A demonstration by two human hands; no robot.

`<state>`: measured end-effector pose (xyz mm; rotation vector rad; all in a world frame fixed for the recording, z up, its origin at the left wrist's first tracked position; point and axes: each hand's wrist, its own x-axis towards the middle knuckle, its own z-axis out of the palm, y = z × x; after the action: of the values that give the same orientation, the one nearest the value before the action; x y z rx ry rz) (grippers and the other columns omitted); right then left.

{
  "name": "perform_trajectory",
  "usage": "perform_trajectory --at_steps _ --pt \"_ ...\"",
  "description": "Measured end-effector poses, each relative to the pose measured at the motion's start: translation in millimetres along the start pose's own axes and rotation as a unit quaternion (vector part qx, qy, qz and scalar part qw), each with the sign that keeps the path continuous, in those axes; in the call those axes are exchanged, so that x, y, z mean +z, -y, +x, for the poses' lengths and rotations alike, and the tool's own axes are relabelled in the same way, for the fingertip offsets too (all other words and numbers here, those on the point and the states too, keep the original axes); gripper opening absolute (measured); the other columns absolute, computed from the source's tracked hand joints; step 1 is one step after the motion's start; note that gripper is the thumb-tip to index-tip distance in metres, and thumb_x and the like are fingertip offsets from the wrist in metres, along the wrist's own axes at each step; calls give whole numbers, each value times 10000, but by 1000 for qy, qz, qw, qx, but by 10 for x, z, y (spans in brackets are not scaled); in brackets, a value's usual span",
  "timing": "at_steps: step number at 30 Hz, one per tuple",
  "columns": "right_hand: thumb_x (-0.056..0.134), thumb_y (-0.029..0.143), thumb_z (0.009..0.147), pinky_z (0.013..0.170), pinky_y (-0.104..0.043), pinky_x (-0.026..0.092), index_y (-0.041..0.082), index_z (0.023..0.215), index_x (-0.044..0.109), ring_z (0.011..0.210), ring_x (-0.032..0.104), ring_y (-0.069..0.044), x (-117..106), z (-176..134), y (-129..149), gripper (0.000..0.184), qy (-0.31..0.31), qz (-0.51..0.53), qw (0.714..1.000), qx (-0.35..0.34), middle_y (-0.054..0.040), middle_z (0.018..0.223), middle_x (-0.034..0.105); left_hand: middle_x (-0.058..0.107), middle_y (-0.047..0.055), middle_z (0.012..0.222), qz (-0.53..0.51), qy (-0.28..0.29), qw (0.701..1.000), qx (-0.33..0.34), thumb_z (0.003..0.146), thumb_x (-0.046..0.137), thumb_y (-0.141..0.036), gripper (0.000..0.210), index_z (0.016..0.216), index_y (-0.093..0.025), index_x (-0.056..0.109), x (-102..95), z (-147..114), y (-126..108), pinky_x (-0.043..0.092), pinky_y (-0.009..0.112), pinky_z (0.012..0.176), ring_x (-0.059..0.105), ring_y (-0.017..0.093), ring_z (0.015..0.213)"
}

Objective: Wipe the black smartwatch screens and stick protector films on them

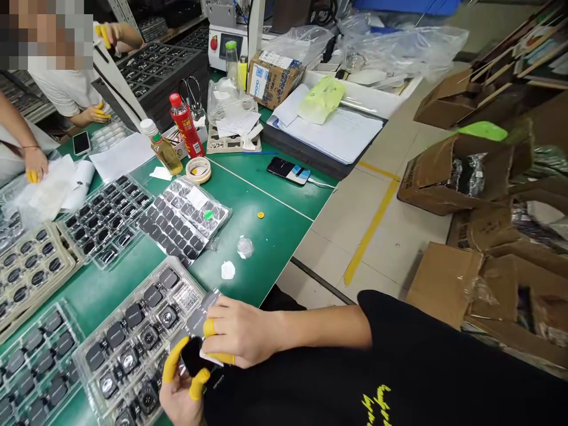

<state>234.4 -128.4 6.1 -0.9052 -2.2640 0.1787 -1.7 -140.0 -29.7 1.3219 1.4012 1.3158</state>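
Note:
My left hand (pixel 181 384), with yellow finger cots on thumb and finger, grips a black smartwatch-like piece (pixel 191 355) by its edges. Bent over that piece is my right hand (pixel 239 334), also in yellow finger cots, its fingers closed on a small white piece (pixel 212 357) that is mostly hidden. Beneath and left of the hands lies a clear plastic tray (pixel 82 361) holding several square watch bodies (pixel 134 315), some with round sensor backs showing. A grey printed film strip (pixel 198 321) lies across the tray by my right fingers.
More filled trays (pixel 66 269) stand to the left. Film sheets (pixel 181 219), a tape roll (pixel 197 170), bottles (pixel 186 125) and a charging phone (pixel 288 170) lie farther back. Two co-workers' hands (pixel 35 164) show at upper left. Cardboard boxes (pixel 444 290) stand on the floor at right.

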Motion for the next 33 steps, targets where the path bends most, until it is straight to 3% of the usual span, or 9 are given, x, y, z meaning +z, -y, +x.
perform_trajectory --at_steps 4,10,13,17,20,22,25,29,33 --pt "807 293 957 801 -336 476 259 1035 754 874 637 -177 -183 -283 -29 100 -100 29 995 0 8 893 726 821 8 800 -4 -4 1000 -7 372 1111 -645 759 927 -205 838 -73 41 -123 683 276 625 771 201 660" --pt "595 194 1064 844 -429 536 252 1151 741 942 649 -250 -665 -877 -1059 180 -261 -86 911 307 -85 1041 739 747 -7 709 17 -3 999 40 380 1044 -784 814 884 -192 806 -226 94 -183 651 303 591 721 192 615" --pt "612 245 1029 856 -506 543 233 1124 764 991 648 -325 -738 -1102 -1443 179 -251 -120 878 389 -131 1031 727 717 -17 682 36 -24 998 48 362 1017 -833 829 823 -190 773 -233 46 -182 621 301 554 685 176 572" --pt "711 324 969 969 -667 531 223 1157 803 1126 655 -426 -627 -1042 -1343 232 -188 -144 874 425 -187 1138 745 635 -47 585 30 -79 993 78 332 1016 -838 805 716 -188 738 -261 -119 -168 539 255 458 589 125 464" --pt "730 370 1016 988 -621 579 242 1248 797 1126 706 -385 -549 -688 -933 273 -184 -93 898 390 -174 1230 766 727 0 667 34 -47 992 113 422 1022 -806 780 865 -190 842 -304 -200 -205 584 258 518 671 148 531" --pt "734 358 1046 934 -504 629 284 1267 794 1027 753 -297 -533 -358 -622 241 -119 40 940 317 -109 1196 789 754 10 681 52 16 987 150 451 990 -827 805 953 -206 887 -329 -192 -274 578 254 509 680 149 533" --pt "731 272 1055 988 -459 637 297 1280 776 1108 753 -268 -527 111 -304 231 -31 173 966 191 -82 1225 787 748 -5 643 77 78 974 197 460 969 -827 836 1039 -226 910 -362 -127 -414 547 255 459 650 142 477" --pt "703 247 1074 928 -430 639 259 1289 762 1073 733 -256 -519 399 -258 223 56 206 969 121 -95 1174 777 844 31 786 76 101 963 239 575 996 -734 808 1208 -245 884 -421 -78 -531 625 263 561 763 183 593" --pt "696 233 1079 911 -430 622 240 1270 754 1051 716 -257 -509 425 -315 200 84 188 975 82 -105 1172 770 875 40 884 56 112 962 241 672 1002 -646 772 1322 -261 843 -456 -105 -557 635 244 608 786 173 651"
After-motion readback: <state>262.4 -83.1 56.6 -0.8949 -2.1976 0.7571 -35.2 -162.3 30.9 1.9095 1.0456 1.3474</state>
